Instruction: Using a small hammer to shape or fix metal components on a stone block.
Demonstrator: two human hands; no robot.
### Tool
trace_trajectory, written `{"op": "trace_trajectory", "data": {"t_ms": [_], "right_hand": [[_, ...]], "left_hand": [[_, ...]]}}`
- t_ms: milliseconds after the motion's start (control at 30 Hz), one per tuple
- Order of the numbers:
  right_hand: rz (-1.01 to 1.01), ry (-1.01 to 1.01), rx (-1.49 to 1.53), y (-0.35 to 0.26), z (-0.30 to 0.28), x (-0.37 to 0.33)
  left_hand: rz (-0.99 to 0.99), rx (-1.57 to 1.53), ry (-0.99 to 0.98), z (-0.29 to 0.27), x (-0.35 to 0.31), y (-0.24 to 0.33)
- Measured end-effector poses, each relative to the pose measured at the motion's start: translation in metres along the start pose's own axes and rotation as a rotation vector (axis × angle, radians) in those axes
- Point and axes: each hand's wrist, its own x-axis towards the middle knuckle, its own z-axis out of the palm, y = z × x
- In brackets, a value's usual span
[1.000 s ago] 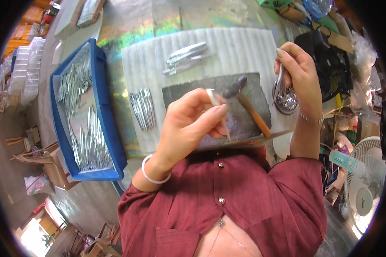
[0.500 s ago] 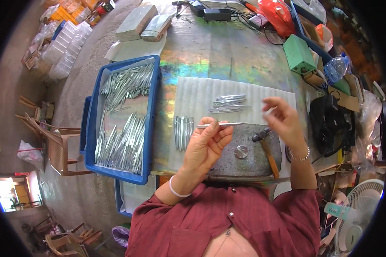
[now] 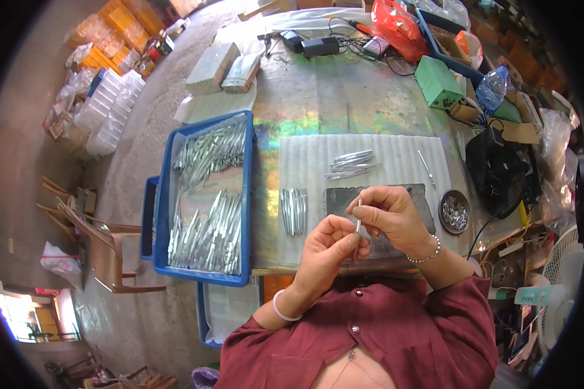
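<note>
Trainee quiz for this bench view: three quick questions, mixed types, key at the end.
1. Multiple choice: what do the left hand and right hand both hold? A) a plastic bottle; B) a slim metal piece; C) a red bag.
2. True or false: the blue tray stands left of the white foam sheet.
3. Short answer: is the white bangle worn on the person's left or right?

Key: 1. B; 2. true; 3. left.

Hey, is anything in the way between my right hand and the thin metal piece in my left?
Nothing visible: your right hand's fingertips are on the upper part of the thin metal piece, while your left hand pinches it lower down.
</note>
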Motion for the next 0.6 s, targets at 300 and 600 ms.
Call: {"op": "trace_trajectory", "data": {"t_ms": [300, 600], "right_hand": [[0.106, -0.055, 0.104, 0.004, 0.007, -0.014], [0.143, -0.030, 0.236, 0.011, 0.000, -0.023]], "left_hand": [[-0.017, 0.271, 0.037, 0.011, -0.014, 0.011], [-0.101, 0.268, 0.051, 0.015, -0.008, 0.006]]}}
